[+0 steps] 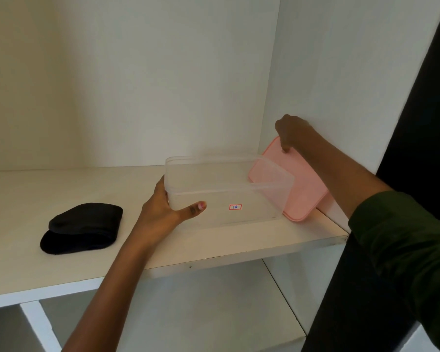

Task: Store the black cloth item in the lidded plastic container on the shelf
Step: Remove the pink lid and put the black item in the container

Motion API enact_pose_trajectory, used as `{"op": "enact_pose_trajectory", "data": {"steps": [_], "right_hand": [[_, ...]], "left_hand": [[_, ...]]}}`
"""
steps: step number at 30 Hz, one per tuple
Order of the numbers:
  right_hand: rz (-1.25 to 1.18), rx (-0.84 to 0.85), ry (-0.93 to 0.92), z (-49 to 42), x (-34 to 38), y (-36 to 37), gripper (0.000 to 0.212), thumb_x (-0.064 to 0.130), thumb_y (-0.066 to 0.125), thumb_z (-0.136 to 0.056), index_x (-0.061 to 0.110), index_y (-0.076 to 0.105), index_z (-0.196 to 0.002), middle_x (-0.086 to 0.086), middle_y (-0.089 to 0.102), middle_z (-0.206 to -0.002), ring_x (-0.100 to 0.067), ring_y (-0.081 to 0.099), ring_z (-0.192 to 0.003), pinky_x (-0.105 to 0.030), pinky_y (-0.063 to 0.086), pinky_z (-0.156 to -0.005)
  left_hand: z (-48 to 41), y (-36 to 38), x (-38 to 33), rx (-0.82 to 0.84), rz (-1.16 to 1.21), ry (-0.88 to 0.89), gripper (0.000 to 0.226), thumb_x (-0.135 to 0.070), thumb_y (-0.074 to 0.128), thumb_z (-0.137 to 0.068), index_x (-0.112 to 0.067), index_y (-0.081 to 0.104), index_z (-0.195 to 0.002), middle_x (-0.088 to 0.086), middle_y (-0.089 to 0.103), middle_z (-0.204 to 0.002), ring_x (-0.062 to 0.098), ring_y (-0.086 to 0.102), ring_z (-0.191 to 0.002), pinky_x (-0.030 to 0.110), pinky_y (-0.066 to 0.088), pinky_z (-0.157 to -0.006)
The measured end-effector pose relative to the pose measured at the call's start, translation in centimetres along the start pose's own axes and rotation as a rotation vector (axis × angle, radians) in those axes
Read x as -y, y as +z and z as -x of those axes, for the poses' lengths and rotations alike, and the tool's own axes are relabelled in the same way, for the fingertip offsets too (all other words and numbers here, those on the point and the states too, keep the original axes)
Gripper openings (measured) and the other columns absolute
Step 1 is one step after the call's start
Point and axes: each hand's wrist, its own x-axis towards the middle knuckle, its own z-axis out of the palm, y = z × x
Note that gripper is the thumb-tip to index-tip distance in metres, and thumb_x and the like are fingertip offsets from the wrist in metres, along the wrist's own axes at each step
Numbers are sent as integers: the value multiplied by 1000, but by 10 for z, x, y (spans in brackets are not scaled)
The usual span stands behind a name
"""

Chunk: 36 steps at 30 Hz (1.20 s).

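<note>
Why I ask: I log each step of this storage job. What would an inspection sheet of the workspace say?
Surface: white shelf, flat, with a small dark mark on its front edge.
Job's things: clear container upright, open and empty, with a label reading 18 on its front; pink lid off, tilted, at the container's right end; black cloth folded, lying left of the container and apart from it.
Clutter: nothing seen.
Hands: left hand grips the container's left end, thumb on the front wall; right hand holds the lid's upper edge.
Cables: nothing seen.
Surroundings: white back wall; lower compartment beneath; dark panel at right.
</note>
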Motion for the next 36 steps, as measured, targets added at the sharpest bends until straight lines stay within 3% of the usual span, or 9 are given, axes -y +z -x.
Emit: {"op": "enact_pose_trajectory", "data": {"steps": [8,13,16,18,21,26,30,33,36], "right_hand": [[-43,-86,-4,3,13,-16,33,4,68,-80,0,63,-113,-13,62,-107,-32,64,-105,-35,45,-72],[-131,-103,-168,10,43,-51,43,21,72,-81,-3,59,-115,-17,56,-121,-37,59,-111,-40,48,-83],[-192,-142,-327,16,69,-71,32,28,71,-82,-2,62,-85,-13,56,-93,-33,62,-95,-36,46,-76],[-229,-141,-416,18,93,-83,42,32,70,-82,7,49,-55,-5,55,-65,-23,59,-64,-35,51,-72],[-228,-143,-576,25,135,-101,46,34,66,-83,10,48,-48,-4,56,-50,-16,53,-49,-40,56,-83],[-359,-42,-776,57,204,-117,36,28,67,-86,0,67,-107,-11,69,-82,-20,65,-72,-25,53,-67],[-342,244,-861,80,255,-108,42,27,69,-86,-2,63,-116,-12,68,-97,-20,65,-79,-30,58,-79],[-243,468,-809,92,279,-96,60,34,65,-88,-3,49,-132,-14,67,-93,-22,67,-75,-32,58,-77],[-226,607,-686,99,295,-84,74,34,53,-95,0,16,-149,-27,63,-104,-31,68,-70,-40,58,-71]], "left_hand": [[3,-1,-4,26,-6,-33,89,-42,81,-65,-35,33,-141,-15,54,-129,12,53,-117,28,42,-97],[4,-13,-12,121,28,-70,106,-52,80,-55,-32,27,-145,-18,46,-137,9,42,-131,29,32,-108],[7,-31,-18,141,22,-130,126,-51,80,-50,-28,9,-152,-10,21,-157,10,19,-144,31,18,-115],[11,-48,-25,106,-2,-121,111,-39,78,-60,-26,15,-151,-6,18,-159,9,18,-145,29,19,-114],[15,-77,-34,-137,-198,-102,64,-23,62,-85,-23,39,-144,-1,38,-151,13,35,-138,24,29,-100],[7,-119,-25,-433,-717,-277,48,-31,54,-92,-1,51,-129,18,52,-134,34,50,-122,35,41,-91],[3,-137,-11,-381,-986,-425,31,-30,62,-87,1,56,-91,19,60,-103,36,58,-97,34,40,-72],[0,-144,-2,-324,-1037,-479,39,-38,65,-85,-1,53,-84,13,54,-87,32,58,-91,33,42,-71],[-3,-144,-2,-285,-1033,-497,45,-39,63,-85,-5,43,-65,7,46,-68,27,52,-79,32,40,-68]]}}
